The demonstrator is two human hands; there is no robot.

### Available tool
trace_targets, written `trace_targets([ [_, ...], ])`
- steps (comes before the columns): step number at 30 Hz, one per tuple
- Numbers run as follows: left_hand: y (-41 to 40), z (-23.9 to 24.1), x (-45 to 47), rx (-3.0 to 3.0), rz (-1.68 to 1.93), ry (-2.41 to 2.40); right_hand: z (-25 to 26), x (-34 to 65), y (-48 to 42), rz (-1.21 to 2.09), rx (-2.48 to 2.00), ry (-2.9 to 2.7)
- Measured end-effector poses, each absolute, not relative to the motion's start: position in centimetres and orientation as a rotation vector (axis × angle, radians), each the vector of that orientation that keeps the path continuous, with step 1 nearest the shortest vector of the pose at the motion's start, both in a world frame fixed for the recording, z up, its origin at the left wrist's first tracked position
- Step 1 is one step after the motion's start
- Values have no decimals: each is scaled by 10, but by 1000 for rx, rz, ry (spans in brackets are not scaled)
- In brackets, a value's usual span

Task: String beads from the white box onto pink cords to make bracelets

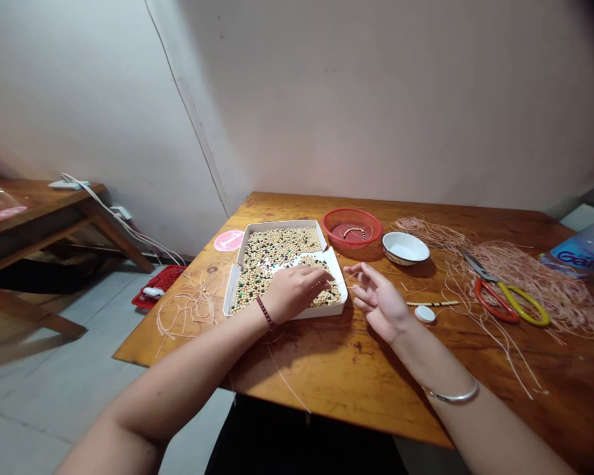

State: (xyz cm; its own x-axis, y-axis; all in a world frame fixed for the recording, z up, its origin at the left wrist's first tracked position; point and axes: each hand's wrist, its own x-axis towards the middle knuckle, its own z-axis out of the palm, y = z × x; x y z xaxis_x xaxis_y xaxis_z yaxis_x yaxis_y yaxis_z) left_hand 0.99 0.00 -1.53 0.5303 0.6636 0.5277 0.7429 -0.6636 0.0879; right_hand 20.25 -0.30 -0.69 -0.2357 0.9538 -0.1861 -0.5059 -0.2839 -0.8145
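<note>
A shallow white box (231,290) holds many small cream, black and a few green beads (282,244). Over its near right part, my left hand (297,289) is closed with fingertips together on a thin pale cord (345,286). Just right of the box, my right hand (380,305) has curled fingers pinching the same cord. The cord spans the short gap between both hands. Whether a bead sits at my fingertips is too small to tell. Beside my right wrist lie a strung row of beads (433,304) and a round white lid (425,315).
Behind the box stand a red plastic basket (352,243) with a beaded loop inside and a white bowl (406,249). Scissors (507,297) with red and yellow handles rest by a tangled heap of pink cord (559,290). More loose cord (191,303) lies at left.
</note>
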Motion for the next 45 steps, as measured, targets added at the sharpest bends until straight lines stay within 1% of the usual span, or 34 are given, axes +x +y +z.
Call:
trace_targets([
  [9, 1, -14, 9, -2623, -636, -1234, -18, 203, 1, 1730, -957, -792],
  [15, 1, -14, 10, -2609, -654, -1223, -20, 203, 2, 1677, -1033, -807],
  [19, 2, -15, 9, -2539, -699, -1296, -30, 205, 6, 1459, -1237, -797],
  [23, 2, -14, 8, -2437, -773, -1416, -36, 206, 11, 1087, -1367, -875],
  [25, 1, -12, 9, -2469, -768, -1373, -33, 204, 8, 926, -1325, -1015],
  [27, -1, -10, 11, -2573, -721, -1221, -27, 200, 1, 878, -1192, -1218],
  [30, -6, -8, 14, -2663, -669, -1009, -19, 193, -12, 938, -1018, -1460],
  [33, -9, -6, 15, -2633, -700, -968, -19, 187, -19, 1068, -945, -1538],
  [39, -8, -5, 14, -2626, -684, -952, -27, 188, -14, 1258, -1001, -1497],
  [45, -7, -5, 13, -2632, -689, -939, -21, 187, -9, 1520, -994, -1356],
])
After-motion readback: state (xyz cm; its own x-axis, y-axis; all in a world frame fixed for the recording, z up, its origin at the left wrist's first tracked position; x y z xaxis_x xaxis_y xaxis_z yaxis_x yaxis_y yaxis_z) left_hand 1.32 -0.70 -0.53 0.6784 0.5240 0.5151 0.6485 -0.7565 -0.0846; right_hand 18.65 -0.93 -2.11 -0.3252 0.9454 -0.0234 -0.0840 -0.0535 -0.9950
